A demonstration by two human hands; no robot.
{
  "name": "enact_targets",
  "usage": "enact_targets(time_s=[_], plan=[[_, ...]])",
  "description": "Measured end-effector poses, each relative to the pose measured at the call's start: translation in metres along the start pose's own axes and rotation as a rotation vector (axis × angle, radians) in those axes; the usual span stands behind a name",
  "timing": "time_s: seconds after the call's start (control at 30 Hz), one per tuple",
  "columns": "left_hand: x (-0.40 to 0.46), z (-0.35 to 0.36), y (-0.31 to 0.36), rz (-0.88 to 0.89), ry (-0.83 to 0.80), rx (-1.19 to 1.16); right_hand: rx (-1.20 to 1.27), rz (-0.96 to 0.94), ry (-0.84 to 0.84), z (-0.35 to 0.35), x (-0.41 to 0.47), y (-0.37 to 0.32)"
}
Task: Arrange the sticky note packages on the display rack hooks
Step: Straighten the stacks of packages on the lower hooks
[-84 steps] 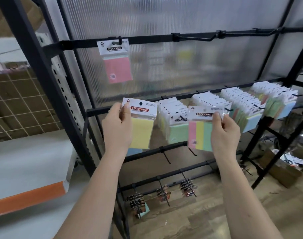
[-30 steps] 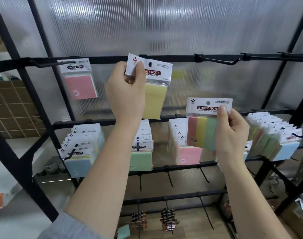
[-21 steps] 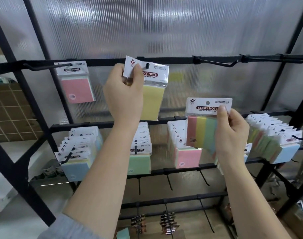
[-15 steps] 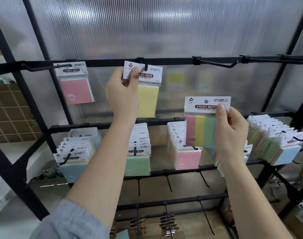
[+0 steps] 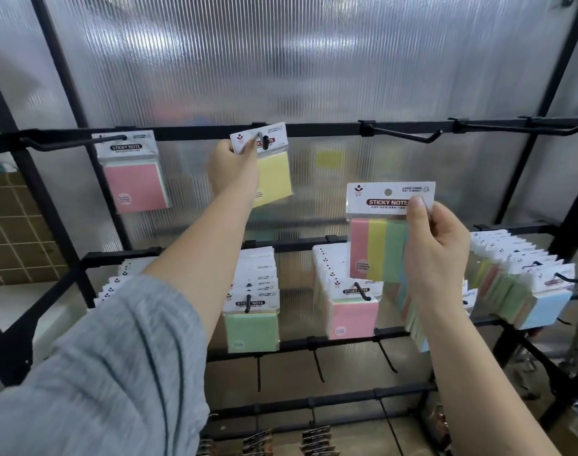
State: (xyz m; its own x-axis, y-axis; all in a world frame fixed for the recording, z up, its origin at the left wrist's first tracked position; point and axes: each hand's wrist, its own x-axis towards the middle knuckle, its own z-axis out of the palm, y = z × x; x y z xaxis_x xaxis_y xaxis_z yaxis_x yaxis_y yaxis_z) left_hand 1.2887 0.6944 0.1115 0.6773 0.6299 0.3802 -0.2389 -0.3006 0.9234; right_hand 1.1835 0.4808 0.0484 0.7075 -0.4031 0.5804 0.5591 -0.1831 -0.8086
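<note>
My left hand [image 5: 232, 167] pinches the white header of a yellow sticky note package [image 5: 271, 169], whose hole sits on a black hook [image 5: 264, 142] of the top rail. A pink package [image 5: 134, 174] hangs on the hook to its left. My right hand [image 5: 435, 248] grips a striped pink-yellow-green package [image 5: 378, 232] by its right side, held in front of the middle rail, off any hook.
Two bare hooks [image 5: 402, 134] stick out of the top rail [image 5: 330, 129] to the right. The middle rail carries several full rows of packages [image 5: 251, 307]. Lower rails hold bare hooks [image 5: 317, 362] and small clips. A ribbed translucent panel backs the rack.
My left hand lifted the yellow package from the middle rail up to the top rail and slid it onto the hook. My right hand stayed nearly still with the striped package.
</note>
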Motion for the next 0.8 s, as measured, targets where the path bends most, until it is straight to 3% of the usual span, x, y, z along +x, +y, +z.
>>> enact_targets(time_s=[0.57, 0.8], plan=[[0.021, 0.010, 0.000, 0.003, -0.026, 0.129, 0.049, -0.005, 0.018, -0.008, 0.010, 0.006], [0.003, 0.005, -0.012, -0.046, 0.119, -0.030, 0.089, 0.005, 0.016, -0.006, 0.012, 0.001]])
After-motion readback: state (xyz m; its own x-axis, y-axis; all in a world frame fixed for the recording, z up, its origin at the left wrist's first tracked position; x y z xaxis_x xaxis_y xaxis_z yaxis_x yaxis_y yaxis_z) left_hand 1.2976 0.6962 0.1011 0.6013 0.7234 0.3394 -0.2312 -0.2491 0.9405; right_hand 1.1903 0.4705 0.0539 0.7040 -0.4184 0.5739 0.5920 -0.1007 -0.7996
